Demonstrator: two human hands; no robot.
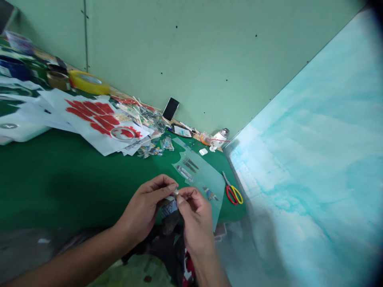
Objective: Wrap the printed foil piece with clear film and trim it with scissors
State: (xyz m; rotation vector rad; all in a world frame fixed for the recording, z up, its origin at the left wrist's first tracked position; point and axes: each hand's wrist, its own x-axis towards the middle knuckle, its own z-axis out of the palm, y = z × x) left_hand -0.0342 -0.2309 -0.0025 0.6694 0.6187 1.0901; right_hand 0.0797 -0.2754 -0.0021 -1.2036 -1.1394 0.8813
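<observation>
Both hands meet over the near edge of the green table, fingertips pinched around a small patterned cut-out piece [169, 208]. It shows blue and white markings, with a darker part hanging below; a tiny pale bit sticks up between the fingertips. My left hand [146, 205] grips it from the left, thumb against the forefinger. From the right, my right hand [196, 217] pinches it too, its other fingers curled. Just beyond, a translucent sheet [215, 177] carries several small printed cut-outs [185, 173]. Red-and-yellow-handled scissors [233, 193] lie at the sheet's right, blades pointing away.
Papers with red paint [98, 115] cover the left, beneath a roll of yellow tape [89, 81] and paint jars [58, 77]. Small plastic-wrapped bits [149, 149] lie mid-table. A phone [170, 109] leans on the green wall; a spray can [220, 136] stands in the corner.
</observation>
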